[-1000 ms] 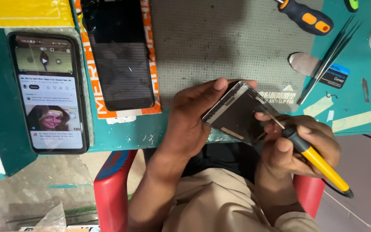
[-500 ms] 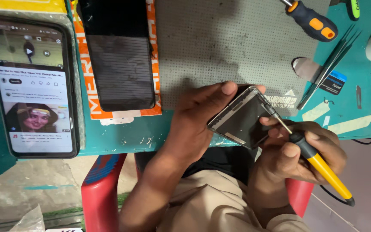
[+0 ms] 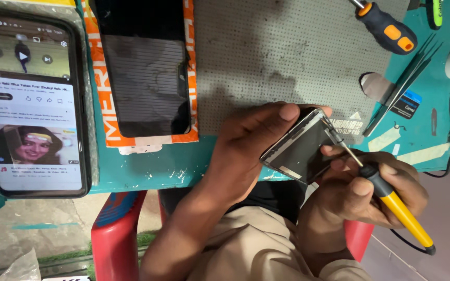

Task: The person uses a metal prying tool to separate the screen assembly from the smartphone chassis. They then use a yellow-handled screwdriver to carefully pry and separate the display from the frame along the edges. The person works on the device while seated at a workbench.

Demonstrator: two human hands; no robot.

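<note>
Item: opened phone (image 3: 302, 151), gripped in my left hand (image 3: 251, 151) at the near edge of the bench (image 3: 147, 166). My right hand (image 3: 371, 192) is closed around a yellow-handled screwdriver (image 3: 391, 200), tip at the phone's upper corner. Step, as I judge it: working a screw; next calls for steady, square pressure.

Opened dark phone (image 3: 300, 151) tilted, yellow-handled screwdriver (image 3: 391, 205) tip touching it

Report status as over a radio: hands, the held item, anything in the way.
Left hand grips phone frame at table edge. Right hand holds yellow-handled tool, tip on frame's top corner. Nothing blocking; tweezers and screwdriver lie clear.
</note>
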